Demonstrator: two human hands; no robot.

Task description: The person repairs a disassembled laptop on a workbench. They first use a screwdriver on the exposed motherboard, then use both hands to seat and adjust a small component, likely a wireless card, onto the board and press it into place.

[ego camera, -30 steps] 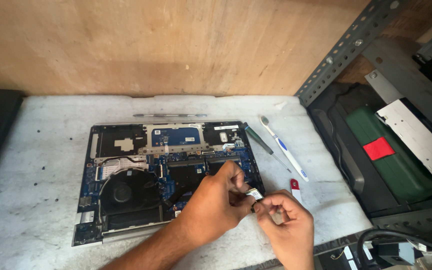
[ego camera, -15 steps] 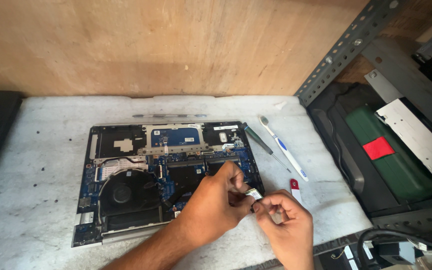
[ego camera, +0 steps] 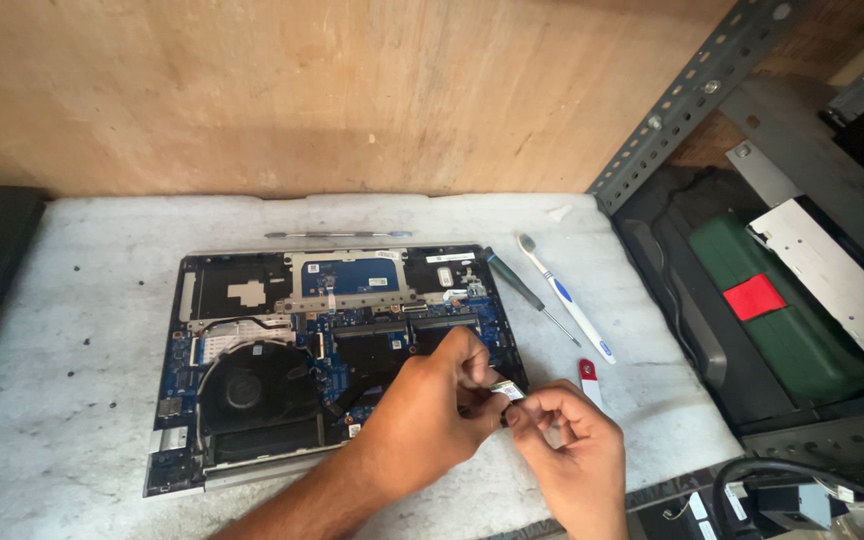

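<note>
The opened laptop (ego camera: 332, 360) shows a blue circuit board, a black round fan and a silver rim, on a pale grey table (ego camera: 72, 300) speckled with dark spots. At its two o'clock lie a white toothbrush (ego camera: 564, 297) with blue accents and a dark-handled screwdriver (ego camera: 524, 290); at three o'clock a green case (ego camera: 782, 330) carries a red patch.

Single head-worn view, looking steeply down, close over the opened laptop (ego camera: 337, 360), facing a wooden wall (ego camera: 302, 90)

A pale, speckled counter (ego camera: 72, 400) carries an opened laptop (ego camera: 252, 380) with its circuit board and fan exposed. Beside its right edge lie a screwdriver (ego camera: 530, 296), a white-and-blue toothbrush (ego camera: 564, 298) and a small red-and-white tool (ego camera: 589, 380). A thin metal strip (ego camera: 337, 235) lies behind the laptop.
</note>
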